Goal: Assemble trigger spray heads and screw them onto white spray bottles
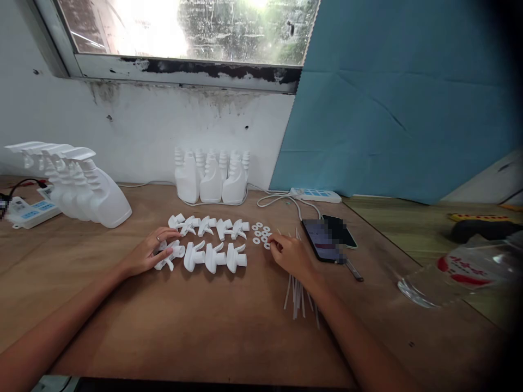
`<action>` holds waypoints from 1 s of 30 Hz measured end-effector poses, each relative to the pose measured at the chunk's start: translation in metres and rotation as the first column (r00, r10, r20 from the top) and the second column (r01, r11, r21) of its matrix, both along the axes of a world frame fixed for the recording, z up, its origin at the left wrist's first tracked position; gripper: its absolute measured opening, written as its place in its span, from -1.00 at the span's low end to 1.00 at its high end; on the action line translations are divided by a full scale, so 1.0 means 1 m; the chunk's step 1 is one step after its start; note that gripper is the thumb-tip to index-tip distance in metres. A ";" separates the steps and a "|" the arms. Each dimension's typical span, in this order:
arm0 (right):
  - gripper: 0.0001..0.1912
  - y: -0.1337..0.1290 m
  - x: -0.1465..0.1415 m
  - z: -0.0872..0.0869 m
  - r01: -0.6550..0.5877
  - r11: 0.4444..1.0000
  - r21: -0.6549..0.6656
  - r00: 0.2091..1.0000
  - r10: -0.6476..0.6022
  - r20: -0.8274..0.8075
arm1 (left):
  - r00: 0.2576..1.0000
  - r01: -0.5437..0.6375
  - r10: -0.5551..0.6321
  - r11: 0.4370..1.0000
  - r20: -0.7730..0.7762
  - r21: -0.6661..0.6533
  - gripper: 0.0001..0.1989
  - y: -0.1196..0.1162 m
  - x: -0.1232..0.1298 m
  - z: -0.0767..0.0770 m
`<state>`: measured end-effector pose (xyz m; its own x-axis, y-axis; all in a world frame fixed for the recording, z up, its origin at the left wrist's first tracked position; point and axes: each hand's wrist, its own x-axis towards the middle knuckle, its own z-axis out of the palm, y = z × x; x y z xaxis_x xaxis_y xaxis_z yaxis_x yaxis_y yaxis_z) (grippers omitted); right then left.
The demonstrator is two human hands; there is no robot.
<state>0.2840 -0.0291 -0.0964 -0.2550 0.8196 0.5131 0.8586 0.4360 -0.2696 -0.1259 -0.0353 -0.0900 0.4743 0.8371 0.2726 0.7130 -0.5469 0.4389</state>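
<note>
My left hand (pixel 149 251) grips a white trigger spray head (pixel 176 249) at the left end of the front row, its thumb and fingers around the head. Several more spray heads (pixel 214 257) lie beside it, and a second row of spray heads (pixel 206 225) lies just behind. My right hand (pixel 292 256) is at a small cluster of white ring washers (pixel 256 240), with thumb and forefinger pinched on a washer (pixel 267 246) at its near edge. Thin white tubes (pixel 298 299) lie loose under and beside the right wrist.
White spray bottles (pixel 211 182) stand against the wall; others (pixel 108 201) lean in a stack at left, near a power strip (pixel 36 213). Two phones (pixel 321 239), a cutter-like tool (pixel 354 270), another power strip (pixel 316 195) and a clear plastic bottle (pixel 453 269) are at right.
</note>
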 end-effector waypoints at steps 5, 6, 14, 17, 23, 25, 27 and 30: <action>-0.79 -0.001 -0.001 0.001 -0.018 1.000 -0.017 1.000 0.018 0.006 | 0.995 -0.041 0.039 0.999 0.090 0.015 -0.56 0.003 -0.003 0.010; -0.79 -0.001 -0.001 0.001 -0.021 1.000 -0.022 1.000 0.021 0.006 | 0.994 -0.052 0.050 0.998 0.097 0.017 -0.56 0.003 -0.006 0.012; -0.80 0.005 0.005 -0.002 -0.007 0.996 -0.087 1.000 0.006 -0.018 | 0.983 -0.156 0.164 0.982 0.081 -0.104 -0.54 -0.003 -0.038 0.006; -0.79 0.010 0.010 -0.005 -0.021 0.993 -0.116 1.000 0.019 -0.021 | 0.992 -0.122 0.123 0.983 -0.001 -0.137 -0.53 -0.001 -0.043 0.001; -0.80 0.021 0.023 -0.008 -0.078 0.986 -0.145 0.997 0.077 -0.010 | 0.993 -0.079 0.070 0.992 -0.094 -0.101 -0.54 0.007 -0.051 -0.005; -0.81 0.023 0.027 -0.008 -0.091 0.985 -0.147 0.996 0.091 -0.005 | 0.993 -0.083 0.073 0.990 -0.092 -0.111 -0.54 0.009 -0.055 -0.007; -0.80 0.025 0.029 -0.009 -0.112 0.983 -0.148 0.994 0.114 0.002 | 0.992 -0.107 0.098 0.986 -0.077 -0.124 -0.55 0.009 -0.058 -0.008; -0.77 0.025 0.028 -0.011 -0.171 0.973 -0.154 0.984 0.175 0.017 | 0.983 -0.181 0.178 0.973 -0.032 -0.145 -0.55 0.009 -0.062 -0.009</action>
